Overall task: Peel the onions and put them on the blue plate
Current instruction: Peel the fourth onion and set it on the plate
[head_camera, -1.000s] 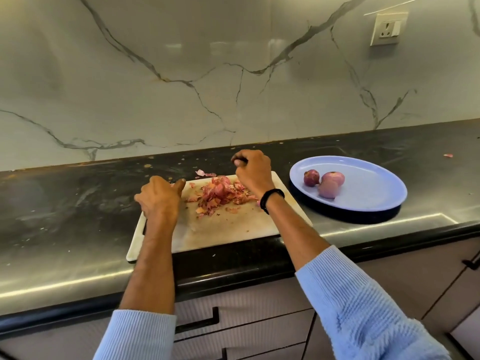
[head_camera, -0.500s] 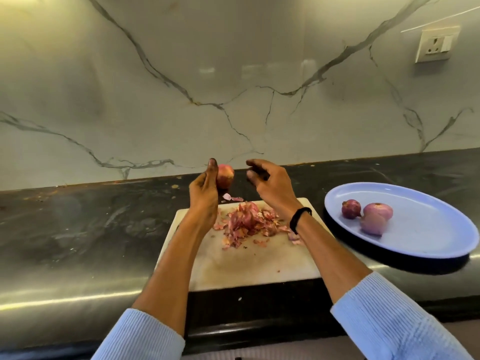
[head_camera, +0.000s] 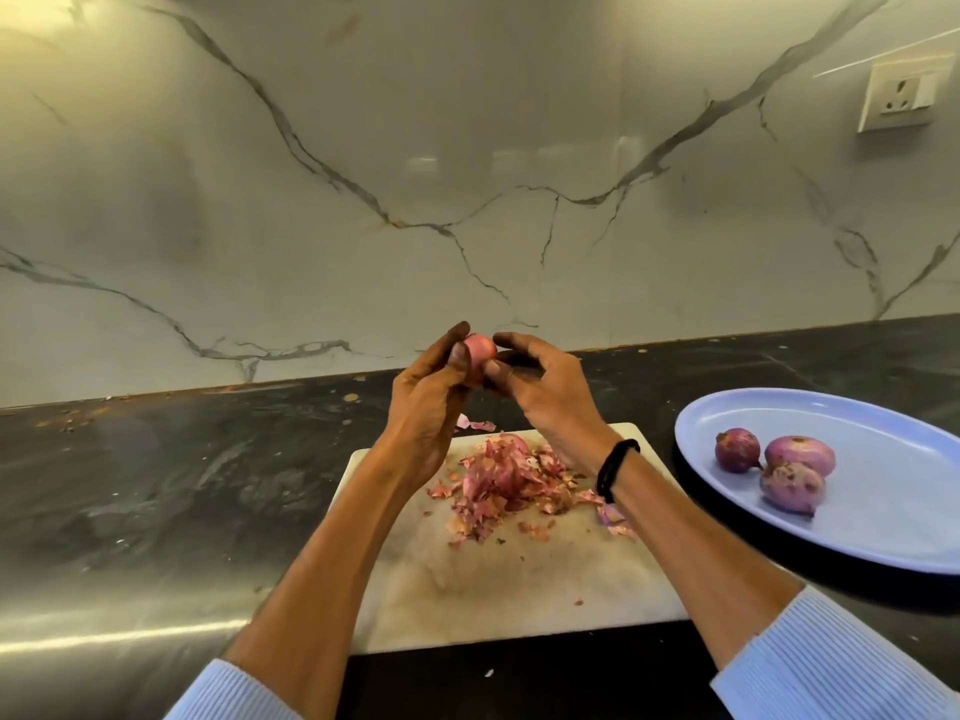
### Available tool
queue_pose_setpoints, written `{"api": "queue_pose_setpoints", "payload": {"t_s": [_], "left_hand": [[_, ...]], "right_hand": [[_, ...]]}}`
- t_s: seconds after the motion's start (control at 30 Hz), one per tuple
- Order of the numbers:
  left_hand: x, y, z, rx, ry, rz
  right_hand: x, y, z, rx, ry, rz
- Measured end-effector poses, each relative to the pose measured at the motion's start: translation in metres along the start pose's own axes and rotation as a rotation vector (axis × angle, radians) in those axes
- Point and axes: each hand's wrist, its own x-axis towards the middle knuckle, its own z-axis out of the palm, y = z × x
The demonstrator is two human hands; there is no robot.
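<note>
Dark stone bench (head_camera: 156, 485) below a white veined marble wall (head_camera: 467, 148): a fourth onion is about to be peeled.

The left hand (head_camera: 426, 402) grips the small pink-red onion (head_camera: 480, 348) in curled fingers, raised above the white cutting board (head_camera: 467, 589), probably so the skins drop on the pile of pink skins (head_camera: 509, 480). The right hand (head_camera: 540, 392) pinches the onion's side with thumb and bent fingers; something dark lies under these fingers, and I cannot tell what. Three peeled purple onions (head_camera: 779, 465) wait on the oval blue plate (head_camera: 883, 532), near the right side. Half a second before, the right hand was apart from the onion; now it touches it.
</note>
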Motion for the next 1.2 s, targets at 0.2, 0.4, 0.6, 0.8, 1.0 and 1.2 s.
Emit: {"api": "queue_pose_setpoints", "payload": {"t_s": [0.2, 0.4, 0.6, 0.8, 1.0, 1.2], "left_hand": [[-0.006, 0.005, 0.003, -0.020, -0.080, 0.004], [-0.010, 0.005, 0.007, 0.013, -0.084, -0.048], [-0.017, 0.003, 0.015, -0.066, -0.027, -0.049], [-0.020, 0.004, 0.021, -0.105, 0.033, -0.077], [-0.021, 0.009, 0.020, -0.050, -0.031, -0.024], [-0.016, 0.010, 0.016, -0.083, 0.054, -0.034]], "right_hand": [[-0.002, -0.003, 0.001, 0.174, -0.062, 0.056], [-0.004, -0.007, 0.001, 0.052, 0.029, 0.001], [-0.004, 0.000, 0.000, -0.095, 0.180, -0.057], [-0.005, -0.005, -0.001, -0.108, 0.193, -0.075], [0.000, -0.002, -0.004, -0.145, 0.231, -0.081], [-0.006, -0.009, -0.010, -0.329, 0.239, -0.093]]}}
